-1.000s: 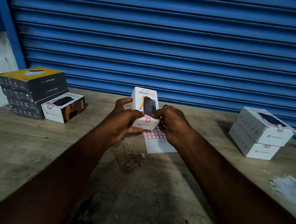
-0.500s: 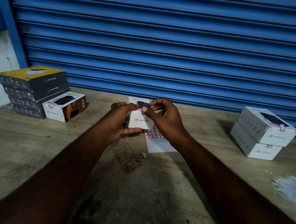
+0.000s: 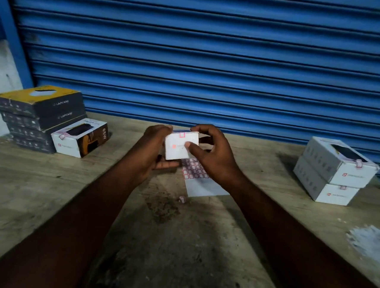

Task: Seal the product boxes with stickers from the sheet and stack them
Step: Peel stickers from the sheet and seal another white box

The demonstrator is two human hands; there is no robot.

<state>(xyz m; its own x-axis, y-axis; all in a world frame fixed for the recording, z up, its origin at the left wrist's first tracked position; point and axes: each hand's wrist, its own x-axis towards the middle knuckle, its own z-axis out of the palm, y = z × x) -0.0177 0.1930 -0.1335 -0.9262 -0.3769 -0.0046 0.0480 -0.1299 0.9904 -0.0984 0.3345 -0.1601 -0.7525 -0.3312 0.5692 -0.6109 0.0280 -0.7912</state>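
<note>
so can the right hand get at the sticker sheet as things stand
Probably, once freed. The white sticker sheet with red squares lies flat on the wooden table under the right hand, nothing between them, but its grip is on the small white cardboard box, shared with the left hand.

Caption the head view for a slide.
Left hand and right hand hold a stickered white box above the sticker sheet.

box stacks (image 3: pixel 41 120) (image 3: pixel 333 170) flanking, bare table (image 3: pixel 177 244) between
</note>
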